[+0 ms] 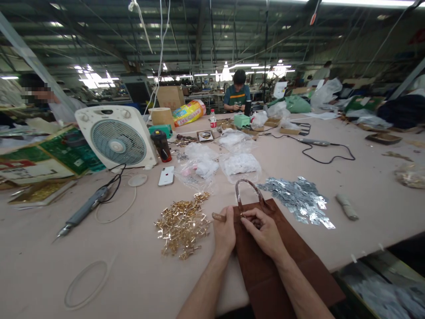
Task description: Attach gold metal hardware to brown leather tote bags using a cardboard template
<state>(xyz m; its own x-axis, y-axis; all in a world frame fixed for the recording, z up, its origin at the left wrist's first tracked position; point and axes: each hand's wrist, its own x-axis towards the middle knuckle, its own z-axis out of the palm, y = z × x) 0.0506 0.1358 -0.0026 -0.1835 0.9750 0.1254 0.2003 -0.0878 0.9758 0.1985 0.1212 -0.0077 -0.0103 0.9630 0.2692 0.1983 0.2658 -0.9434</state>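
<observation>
A brown bag (262, 270) lies at the table's front edge, its top turned away from me. One rounded handle (247, 182), wrapped in clear plastic, arches up from the top edge. My left hand (225, 232) is closed on the bag's left top corner. Out of its left side pokes a short brown rod-like piece (218, 217); I cannot tell whether it belongs to the bag. At the handle's base my right hand (265, 230) pinches something tiny, mostly hidden by the fingertips. Gold metal fittings (182, 226) are heaped to the left, flat silver metal plates (299, 197) to the right.
A white fan (116, 137), a grey corded hand tool (83, 212) and a phone (166, 176) are on the left. Plastic bags (241, 165) lie ahead. A rolled cloth (347, 207) and another corded tool (314, 142) are on the right. A co-worker (237, 94) sits opposite.
</observation>
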